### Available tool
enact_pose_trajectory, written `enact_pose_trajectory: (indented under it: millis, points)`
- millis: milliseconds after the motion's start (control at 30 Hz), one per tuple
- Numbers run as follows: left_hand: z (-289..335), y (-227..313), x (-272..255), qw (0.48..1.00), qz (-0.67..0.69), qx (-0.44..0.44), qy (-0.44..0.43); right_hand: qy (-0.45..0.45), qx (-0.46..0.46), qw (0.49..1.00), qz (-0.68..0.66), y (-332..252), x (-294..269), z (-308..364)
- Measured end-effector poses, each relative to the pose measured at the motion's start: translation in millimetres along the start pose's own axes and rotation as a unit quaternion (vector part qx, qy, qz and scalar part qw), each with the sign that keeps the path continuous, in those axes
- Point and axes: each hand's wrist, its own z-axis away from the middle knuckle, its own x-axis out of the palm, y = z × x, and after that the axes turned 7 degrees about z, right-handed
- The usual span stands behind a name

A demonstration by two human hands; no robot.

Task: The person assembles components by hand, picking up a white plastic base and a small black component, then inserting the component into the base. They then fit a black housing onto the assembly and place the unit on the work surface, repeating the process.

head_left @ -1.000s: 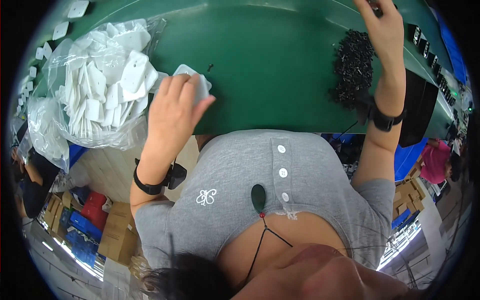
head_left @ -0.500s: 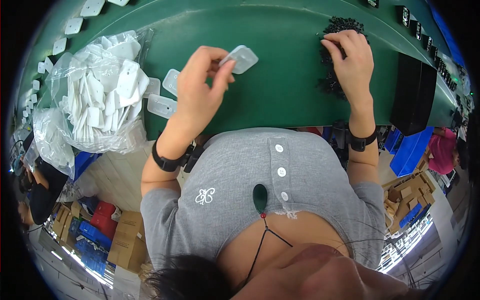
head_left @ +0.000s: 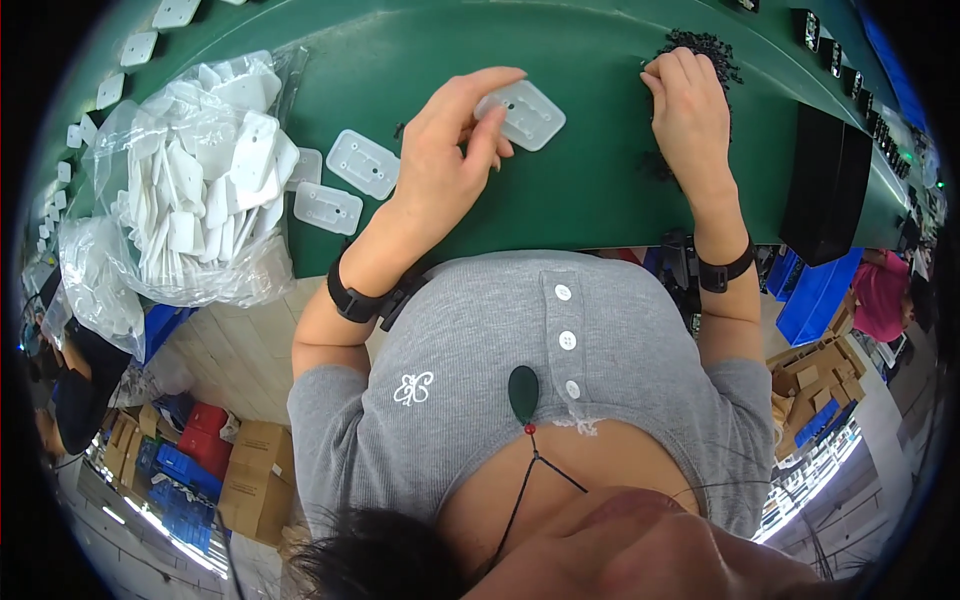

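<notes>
My left hand [head_left: 445,150] pinches a translucent white plastic cover [head_left: 537,117] by its left edge, over the green table. A small dark spot shows on the cover by the thumb. At the edge of a pile of small black parts [head_left: 708,44], my right hand [head_left: 692,115] has its fingertips pressed together; what lies between them is hidden. Two white covers, one nearer my wrist [head_left: 362,164] and one lower [head_left: 328,208], rest left of my left forearm with their inner sides up.
A clear plastic bag full of white covers [head_left: 190,235] stands at the left of the green table [head_left: 590,200]. To the right is a black box [head_left: 828,185]. White covers line the far left edge, black units the far right. Blue bins [head_left: 820,300] sit below the table's right side.
My left hand has moved right with the cover, which now shows more of its face. My right hand has shifted slightly left, its fingertips drawn closer together at the pile.
</notes>
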Motion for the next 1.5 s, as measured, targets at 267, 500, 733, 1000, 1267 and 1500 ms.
enact_pose_trajectory:
  millis: [267, 500, 733, 1000, 1267, 1500]
  points:
    - [-2, -4, -4, 0.995, -0.067, 0.053, -0.053, -0.006, -0.005, 1.0, 0.007, 3, -5, -2]
    - [-4, -9, 1, 0.995, -0.068, 0.077, -0.016, -0.054, 0.172, 0.852, -0.491, -40, -12, -4]
    - [-7, -9, 10, 0.946, -0.227, 0.227, 0.035, -0.023, 0.196, 0.706, -0.68, -96, -6, -9]
    - [-7, -18, 5, 0.942, -0.243, 0.228, 0.032, -0.092, 0.134, 0.788, -0.594, -84, -7, -9]
    - [-6, -11, 3, 0.942, -0.253, 0.221, 0.027, -0.051, 0.108, 0.859, -0.498, -90, -15, -11]
    - [-5, -12, -2, 0.937, -0.267, 0.224, -0.007, 0.025, -0.046, 0.948, -0.314, -81, -16, -13]
